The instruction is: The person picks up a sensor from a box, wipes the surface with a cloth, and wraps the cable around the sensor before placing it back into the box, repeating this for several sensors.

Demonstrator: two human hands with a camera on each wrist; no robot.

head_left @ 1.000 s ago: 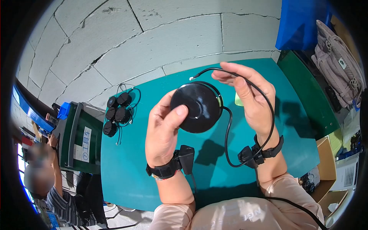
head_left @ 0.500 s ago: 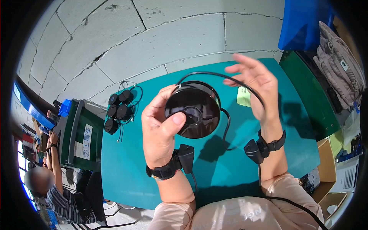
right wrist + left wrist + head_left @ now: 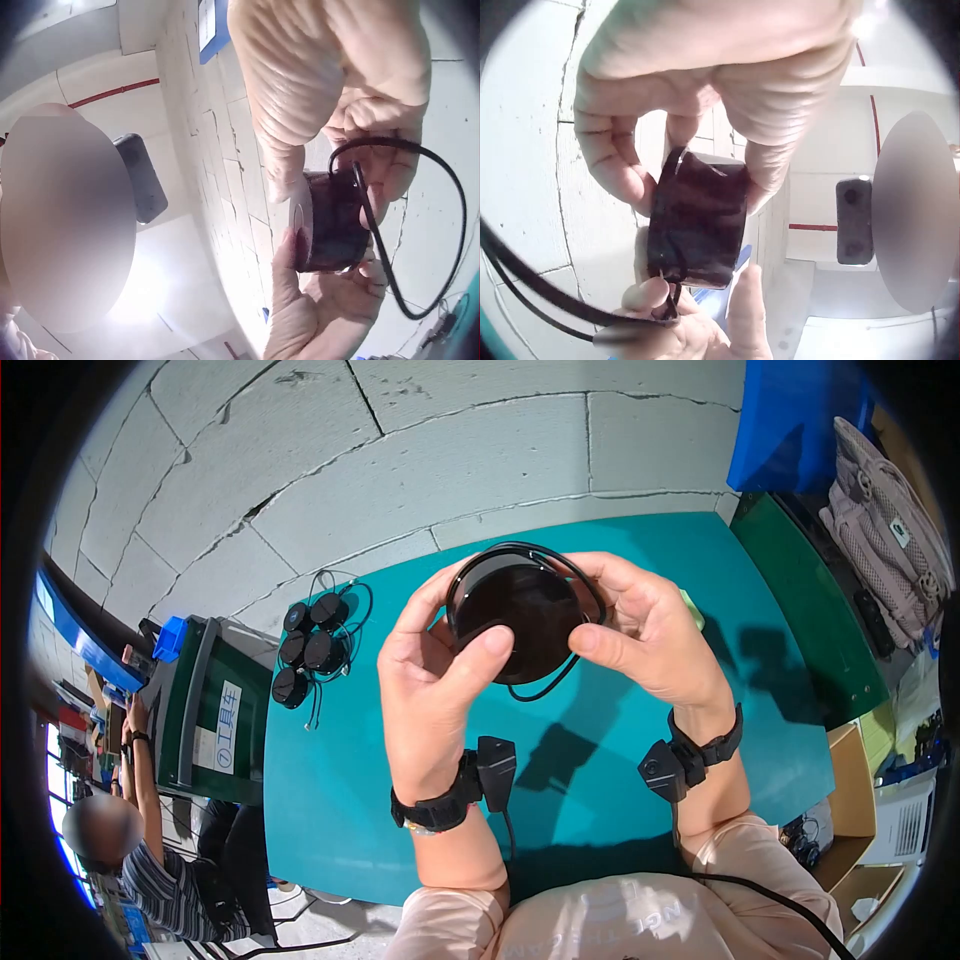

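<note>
A round, glossy black puck-shaped device [image 3: 525, 605] is held up over the table between both hands. My left hand [image 3: 425, 700] grips its left side, thumb on the shiny face and fingers behind. My right hand [image 3: 650, 635] pinches the opposite edge, its thumb at the rim of the face. The device's thin black cable [image 3: 463, 225] curves out in a loop near the right fingers in the right wrist view. In the left wrist view the thick side wall of the device [image 3: 697, 217] shows between the two hands. The connector at the cable's end is hidden.
Several similar black round devices [image 3: 323, 652] with cables lie at the left of the green table [image 3: 600, 840]. A pale green note [image 3: 692, 606] is partly hidden behind the right hand. A dark green cabinet [image 3: 215, 720] stands left, a grey bag [image 3: 880, 530] right. Another person [image 3: 175, 880] is at far left.
My right hand has moved left and down from beside the device to grip its right edge. The cable, earlier draped wide across the right forearm, now runs close round the device.
</note>
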